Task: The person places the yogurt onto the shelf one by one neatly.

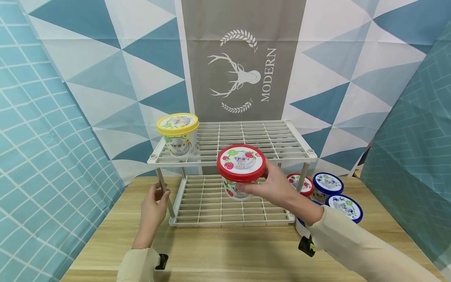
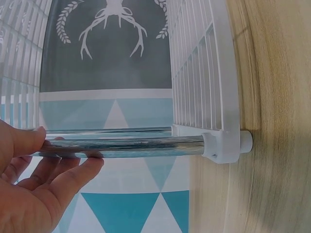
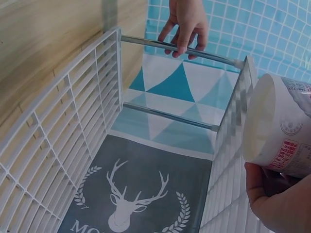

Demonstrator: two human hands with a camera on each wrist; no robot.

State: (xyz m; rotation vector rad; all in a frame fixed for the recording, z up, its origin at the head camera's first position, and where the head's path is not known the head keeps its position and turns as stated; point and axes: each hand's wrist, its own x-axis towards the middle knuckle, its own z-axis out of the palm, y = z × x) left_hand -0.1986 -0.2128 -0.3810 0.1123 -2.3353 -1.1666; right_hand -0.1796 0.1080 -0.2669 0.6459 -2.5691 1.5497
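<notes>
My right hand (image 1: 273, 184) grips a red-lidded tub (image 1: 241, 162) with strawberry pictures, held upright in front of the upper shelf's front edge. In the right wrist view the tub's pale base (image 3: 260, 119) faces the camera, with fingers curled round its side. My left hand (image 1: 154, 205) holds the front left metal post (image 1: 165, 192) of the white two-tier rack (image 1: 246, 159). The left wrist view shows thumb and fingers (image 2: 73, 177) closed about that post. A yellow-lidded tub (image 1: 178, 135) stands on the upper shelf's left end.
On the wooden table (image 1: 225, 254), right of the rack, stand several tubs: a red-lidded one (image 1: 299, 183) and blue-lidded ones (image 1: 327, 184). The lower shelf (image 1: 211, 203) sits close over the table. A patterned cloth (image 1: 243, 58) hangs behind, with blue tiled sheets (image 1: 42, 137) at the sides.
</notes>
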